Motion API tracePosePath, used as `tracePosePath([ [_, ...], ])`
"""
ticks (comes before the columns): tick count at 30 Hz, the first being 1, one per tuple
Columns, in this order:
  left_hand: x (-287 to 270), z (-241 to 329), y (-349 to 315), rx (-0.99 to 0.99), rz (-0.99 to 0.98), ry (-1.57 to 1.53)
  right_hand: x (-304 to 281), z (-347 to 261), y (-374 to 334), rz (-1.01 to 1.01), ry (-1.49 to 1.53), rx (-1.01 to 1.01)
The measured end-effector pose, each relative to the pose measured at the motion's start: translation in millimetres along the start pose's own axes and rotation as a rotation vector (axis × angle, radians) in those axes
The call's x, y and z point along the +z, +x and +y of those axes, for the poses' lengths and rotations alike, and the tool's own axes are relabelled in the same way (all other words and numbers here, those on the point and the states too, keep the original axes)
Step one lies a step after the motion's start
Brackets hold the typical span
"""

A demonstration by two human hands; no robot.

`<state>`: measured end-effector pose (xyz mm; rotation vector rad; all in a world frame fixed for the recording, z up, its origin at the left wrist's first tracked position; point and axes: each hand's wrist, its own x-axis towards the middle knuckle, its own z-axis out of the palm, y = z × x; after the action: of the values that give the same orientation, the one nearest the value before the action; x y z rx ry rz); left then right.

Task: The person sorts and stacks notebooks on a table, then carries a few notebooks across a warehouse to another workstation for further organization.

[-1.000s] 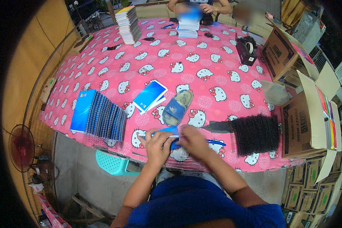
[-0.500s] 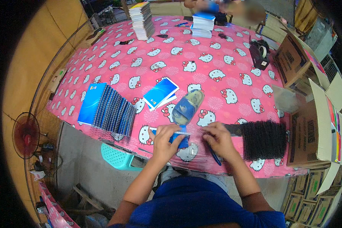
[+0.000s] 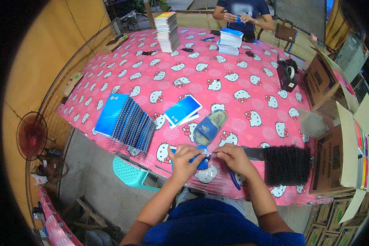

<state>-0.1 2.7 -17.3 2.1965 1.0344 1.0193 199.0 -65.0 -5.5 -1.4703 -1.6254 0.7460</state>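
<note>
Along the near edge of the pink-covered table (image 3: 233,108), a blue-handled tool (image 3: 235,180) juts below the right hand (image 3: 232,159); a stray wrist could knock it off. That hand's fingertips bunch at the right end of a blue notebook (image 3: 203,165), pinching what, I can't tell. The left hand (image 3: 183,162) grips the notebook; if its thumb slips, the work could twist. Just beyond sits a slipper (image 3: 209,128), then loose notebooks (image 3: 183,110).

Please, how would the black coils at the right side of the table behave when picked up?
The black coils would probably flex and spring, since they show many small loops. They seem light, looking thin and wiry. Lying packed together, they may tangle.
</note>
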Motion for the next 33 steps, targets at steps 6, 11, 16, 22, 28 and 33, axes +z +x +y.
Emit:
tracePosePath([
  [6,6,-8,-1,0.026,0.022,0.065,16,-11,3,0.124,-0.392,-0.097],
  [11,-1,-1,-5,0.047,0.056,0.116,21,-33,5,0.132,-0.404,-0.069],
  [16,2,-2,-4,0.063,0.066,0.12,24,-21,7,0.089,-0.338,-0.06],
  [22,1,-4,-5,0.043,0.066,0.115,24,-43,12,0.088,-0.339,-0.031],
  [28,6,-8,-5,0.045,0.089,0.048,34,-31,13,0.212,-0.432,-0.11],
  [33,2,-13,-11,0.101,0.017,0.047,5,6,36,-0.183,-0.365,-0.036],
])
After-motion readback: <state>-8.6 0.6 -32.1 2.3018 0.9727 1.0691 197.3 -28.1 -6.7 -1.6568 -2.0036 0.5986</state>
